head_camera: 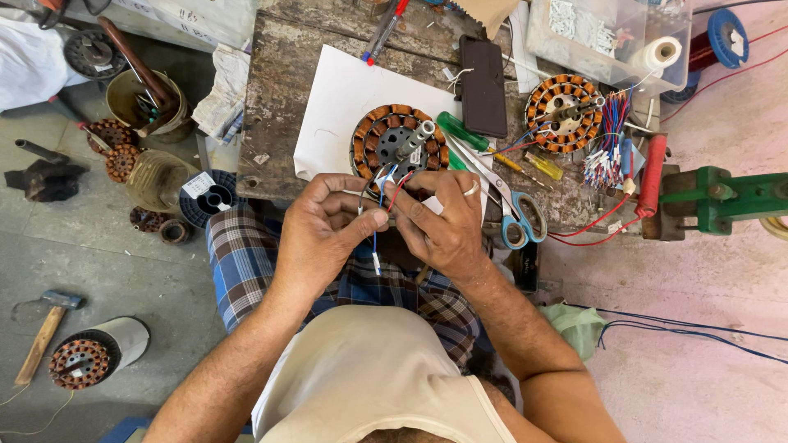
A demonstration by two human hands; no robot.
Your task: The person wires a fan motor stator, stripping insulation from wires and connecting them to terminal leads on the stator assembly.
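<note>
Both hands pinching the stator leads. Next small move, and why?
Probably pull the blue lead clear of the red one. Left hand and right hand pinch the bunch together beside the wound stator, and the blue lead's tip hangs loose below.

Beside the copper-orange wound stator (400,141) on white paper (345,107): a green-handled screwdriver (461,131), blue-handled scissors (517,217), red and blue wires (386,193). Below it, blue checked cloth (242,258).
</note>
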